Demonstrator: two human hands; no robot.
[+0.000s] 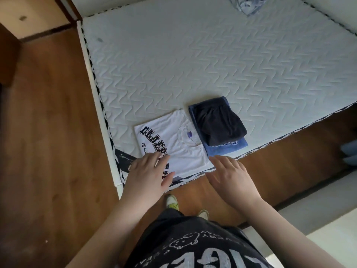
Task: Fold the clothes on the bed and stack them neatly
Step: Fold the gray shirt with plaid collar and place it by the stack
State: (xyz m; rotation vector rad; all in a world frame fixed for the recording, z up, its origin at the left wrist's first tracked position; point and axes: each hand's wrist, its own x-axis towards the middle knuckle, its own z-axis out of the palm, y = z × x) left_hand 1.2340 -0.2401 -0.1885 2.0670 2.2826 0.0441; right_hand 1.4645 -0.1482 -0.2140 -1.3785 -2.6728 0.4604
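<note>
A folded white T-shirt [173, 136] with dark block letters lies at the near corner of the white quilted mattress [193, 64]. Right beside it sits a small stack: a folded dark garment [218, 122] on top of a folded blue one [226, 149]. My left hand [148, 175] has straight fingers, its fingertips over the near left part of the white shirt. My right hand [229, 178] is flat and spread just off the shirt's near right corner, at the mattress edge, holding nothing.
A crumpled blue-and-white patterned cloth [245, 4] lies at the far end of the mattress. Wooden floor [48, 132] runs along the left and in front of the bed. My shoes [172, 202] stand close to the bed's corner.
</note>
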